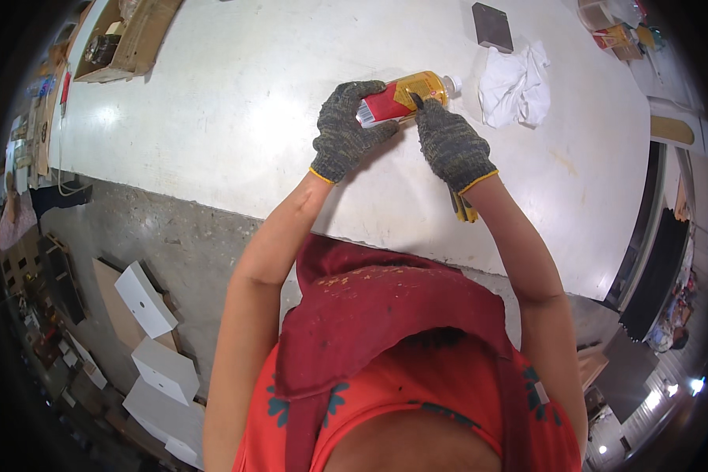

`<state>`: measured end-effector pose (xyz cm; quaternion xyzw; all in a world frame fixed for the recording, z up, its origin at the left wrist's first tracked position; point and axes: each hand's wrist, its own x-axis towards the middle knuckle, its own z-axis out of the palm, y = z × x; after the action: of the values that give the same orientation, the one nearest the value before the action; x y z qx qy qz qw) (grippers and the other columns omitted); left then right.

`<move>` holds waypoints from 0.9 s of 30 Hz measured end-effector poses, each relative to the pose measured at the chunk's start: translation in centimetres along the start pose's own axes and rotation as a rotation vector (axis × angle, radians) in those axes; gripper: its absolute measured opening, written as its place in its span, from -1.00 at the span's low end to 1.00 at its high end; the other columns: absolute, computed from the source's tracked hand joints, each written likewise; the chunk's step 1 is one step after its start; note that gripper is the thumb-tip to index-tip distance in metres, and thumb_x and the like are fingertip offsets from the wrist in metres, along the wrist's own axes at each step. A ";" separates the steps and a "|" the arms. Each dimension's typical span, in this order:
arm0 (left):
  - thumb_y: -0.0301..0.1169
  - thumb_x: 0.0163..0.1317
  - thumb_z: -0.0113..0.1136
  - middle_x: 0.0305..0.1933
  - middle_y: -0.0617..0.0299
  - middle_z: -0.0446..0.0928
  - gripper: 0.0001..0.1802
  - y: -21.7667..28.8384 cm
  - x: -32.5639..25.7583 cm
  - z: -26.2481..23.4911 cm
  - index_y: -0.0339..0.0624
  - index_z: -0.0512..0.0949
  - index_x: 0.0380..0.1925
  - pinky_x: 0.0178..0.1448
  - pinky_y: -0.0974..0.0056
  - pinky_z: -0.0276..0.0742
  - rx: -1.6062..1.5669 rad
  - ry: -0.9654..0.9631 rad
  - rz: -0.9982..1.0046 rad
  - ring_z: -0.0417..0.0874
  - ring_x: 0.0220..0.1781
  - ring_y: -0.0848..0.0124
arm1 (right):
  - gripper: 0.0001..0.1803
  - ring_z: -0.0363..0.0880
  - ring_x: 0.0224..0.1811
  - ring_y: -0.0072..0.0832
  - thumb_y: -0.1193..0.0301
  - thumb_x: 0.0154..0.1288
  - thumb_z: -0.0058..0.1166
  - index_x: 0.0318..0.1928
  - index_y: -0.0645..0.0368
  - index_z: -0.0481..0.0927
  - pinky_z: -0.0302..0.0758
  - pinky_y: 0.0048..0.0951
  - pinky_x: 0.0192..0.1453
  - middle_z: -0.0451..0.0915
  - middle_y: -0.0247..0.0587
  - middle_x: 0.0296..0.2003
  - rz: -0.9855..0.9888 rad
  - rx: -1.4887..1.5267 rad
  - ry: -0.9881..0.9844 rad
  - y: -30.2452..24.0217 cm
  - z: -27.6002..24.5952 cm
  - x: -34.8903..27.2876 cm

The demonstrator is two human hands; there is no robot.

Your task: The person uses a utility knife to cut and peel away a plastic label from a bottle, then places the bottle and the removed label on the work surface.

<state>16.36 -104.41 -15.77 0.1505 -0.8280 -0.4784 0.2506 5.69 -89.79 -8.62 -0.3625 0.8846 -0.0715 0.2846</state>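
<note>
My left hand (349, 130), in a dark grey knit glove with a yellow cuff edge, is closed around the lower end of a plastic bottle (385, 104). The bottle lies tilted, its white cap toward the right; it has a red and yellow label and amber contents. My right hand (451, 145), gloved the same way, is closed around a tool with a yellow-and-black handle (463, 208), which sticks out below the palm. A dark pointed tip (416, 101) shows at the fingers, against the bottle's label. The glove hides the tool's middle, so I cannot tell its kind.
Crumpled white cloth or paper (514, 84) lies right of the bottle, with a dark rectangular block (492, 27) beyond it. An open cardboard box (138, 43) stands at the far left of the white table (212, 102). White panels (145, 299) rest on the floor at left.
</note>
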 end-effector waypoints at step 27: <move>-0.41 0.15 0.21 -0.27 0.09 0.58 -0.84 0.4 1.7 1.8 -0.14 0.65 -0.27 -0.08 0.19 0.52 -0.045 0.253 -0.162 0.60 -0.20 0.24 | -0.82 0.63 -0.42 -0.04 0.36 0.28 -0.13 -0.20 0.20 0.40 0.51 -0.02 -0.31 0.60 0.05 -0.49 -0.079 -0.093 0.117 4.4 5.1 -2.7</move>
<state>13.90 -103.75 -15.67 0.2703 -0.7641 -0.4928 0.3166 7.42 -84.36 -13.05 -0.4051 0.8871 -0.0623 0.2123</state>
